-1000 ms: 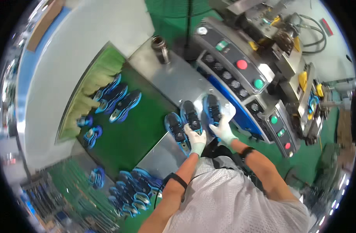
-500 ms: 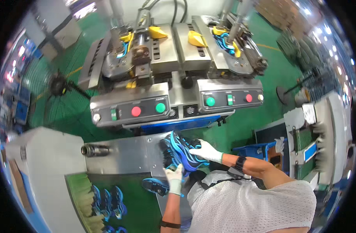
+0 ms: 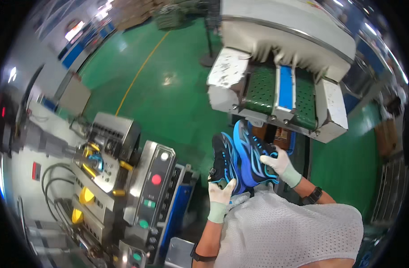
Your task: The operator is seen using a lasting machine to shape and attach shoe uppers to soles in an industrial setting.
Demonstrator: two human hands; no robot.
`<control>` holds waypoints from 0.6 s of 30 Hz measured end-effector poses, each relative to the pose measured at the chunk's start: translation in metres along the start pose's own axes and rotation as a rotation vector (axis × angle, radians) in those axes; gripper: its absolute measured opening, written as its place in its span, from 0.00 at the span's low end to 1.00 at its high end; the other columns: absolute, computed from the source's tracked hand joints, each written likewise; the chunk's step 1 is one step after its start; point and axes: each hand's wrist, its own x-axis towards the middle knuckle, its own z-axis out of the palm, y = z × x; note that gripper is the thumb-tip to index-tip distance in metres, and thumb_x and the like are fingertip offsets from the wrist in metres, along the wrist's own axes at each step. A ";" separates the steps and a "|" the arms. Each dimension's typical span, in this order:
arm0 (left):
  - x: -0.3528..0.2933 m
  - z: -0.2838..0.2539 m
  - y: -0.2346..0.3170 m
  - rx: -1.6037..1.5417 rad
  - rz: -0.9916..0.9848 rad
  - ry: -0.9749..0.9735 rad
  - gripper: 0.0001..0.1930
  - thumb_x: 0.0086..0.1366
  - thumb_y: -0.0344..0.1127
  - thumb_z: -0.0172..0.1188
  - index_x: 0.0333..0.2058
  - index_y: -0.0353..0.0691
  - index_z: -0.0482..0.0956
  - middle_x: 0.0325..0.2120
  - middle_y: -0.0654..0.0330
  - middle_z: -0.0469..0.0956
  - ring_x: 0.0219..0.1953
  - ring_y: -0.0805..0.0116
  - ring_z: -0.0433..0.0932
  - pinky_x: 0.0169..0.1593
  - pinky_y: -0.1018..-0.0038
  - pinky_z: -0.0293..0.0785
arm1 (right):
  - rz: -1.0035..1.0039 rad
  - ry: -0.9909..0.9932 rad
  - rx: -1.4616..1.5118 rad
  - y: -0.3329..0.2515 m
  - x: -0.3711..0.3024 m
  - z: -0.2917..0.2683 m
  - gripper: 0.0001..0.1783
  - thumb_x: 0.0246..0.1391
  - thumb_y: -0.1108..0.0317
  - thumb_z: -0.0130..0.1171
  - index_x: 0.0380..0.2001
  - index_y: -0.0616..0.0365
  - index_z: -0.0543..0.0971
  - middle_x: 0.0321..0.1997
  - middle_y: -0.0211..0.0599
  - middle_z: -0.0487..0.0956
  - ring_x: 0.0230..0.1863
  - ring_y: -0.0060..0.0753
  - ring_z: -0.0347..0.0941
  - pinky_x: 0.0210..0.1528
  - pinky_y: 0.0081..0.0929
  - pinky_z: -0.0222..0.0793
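Observation:
Two black and blue sports shoes are in front of my body, side by side with their blue soles close together. My left hand (image 3: 222, 193), in a white glove, is closed on the heel end of the left sneaker (image 3: 224, 156). The other sneaker (image 3: 250, 154) is gripped by my gloved right hand (image 3: 279, 164) at its collar, the thumb lying over the upper. Both toes point away from me, toward the conveyor. The fingers under the shoes are partly hidden.
Ahead right stands a white machine (image 3: 285, 27) with a fringed opening and green perforated conveyor belts (image 3: 261, 89) split by a blue strip. At left is a metal press with a button panel (image 3: 153, 183). A blue bin (image 3: 291, 143) sits partly under the conveyor.
My view has turned right, from the press and the metal table to the conveyor. Both sneakers have come along in my hands and are now side by side, toes forward.

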 end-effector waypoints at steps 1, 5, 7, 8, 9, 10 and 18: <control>0.025 0.019 0.016 0.017 0.010 -0.043 0.31 0.52 0.28 0.74 0.53 0.32 0.70 0.46 0.58 0.76 0.42 0.70 0.77 0.49 0.71 0.75 | 0.013 0.087 0.038 -0.006 0.009 -0.028 0.28 0.48 0.60 0.72 0.49 0.64 0.77 0.37 0.29 0.80 0.36 0.19 0.74 0.41 0.23 0.72; 0.120 0.101 0.100 -0.112 0.286 -0.204 0.34 0.55 0.29 0.72 0.59 0.29 0.65 0.48 0.56 0.77 0.46 0.67 0.77 0.54 0.71 0.74 | -0.059 0.379 0.090 -0.037 0.047 -0.114 0.26 0.49 0.66 0.71 0.51 0.64 0.75 0.32 0.27 0.79 0.23 0.15 0.71 0.24 0.18 0.67; 0.176 0.153 0.115 0.078 0.293 -0.221 0.36 0.58 0.30 0.69 0.63 0.29 0.62 0.50 0.50 0.77 0.49 0.62 0.78 0.55 0.71 0.73 | -0.132 0.578 -0.047 -0.049 0.069 -0.159 0.28 0.49 0.67 0.71 0.52 0.65 0.74 0.36 0.31 0.80 0.30 0.20 0.75 0.32 0.21 0.72; 0.210 0.178 0.110 0.158 0.426 -0.167 0.36 0.59 0.30 0.68 0.63 0.29 0.61 0.51 0.48 0.77 0.50 0.60 0.78 0.55 0.70 0.73 | -0.234 0.636 -0.169 -0.039 0.091 -0.183 0.30 0.50 0.66 0.71 0.54 0.66 0.73 0.40 0.37 0.81 0.36 0.25 0.77 0.39 0.24 0.73; 0.238 0.205 0.105 0.237 0.555 -0.118 0.36 0.60 0.30 0.67 0.64 0.29 0.60 0.52 0.45 0.76 0.51 0.58 0.79 0.55 0.69 0.73 | -0.328 0.694 -0.296 -0.028 0.111 -0.204 0.31 0.50 0.65 0.70 0.55 0.67 0.72 0.43 0.42 0.81 0.41 0.30 0.79 0.46 0.27 0.75; 0.256 0.227 0.109 0.203 0.411 -0.176 0.36 0.61 0.31 0.66 0.65 0.29 0.59 0.54 0.44 0.75 0.54 0.54 0.78 0.57 0.67 0.72 | -0.239 0.720 -0.418 -0.033 0.129 -0.214 0.37 0.49 0.61 0.71 0.58 0.69 0.70 0.50 0.51 0.80 0.52 0.41 0.78 0.58 0.32 0.70; 0.370 0.317 0.103 0.313 0.525 -0.107 0.36 0.64 0.39 0.63 0.66 0.33 0.60 0.63 0.40 0.66 0.63 0.41 0.67 0.65 0.60 0.65 | -0.093 0.742 -0.538 -0.031 0.293 -0.280 0.47 0.47 0.48 0.70 0.62 0.69 0.67 0.54 0.58 0.79 0.57 0.51 0.76 0.60 0.36 0.69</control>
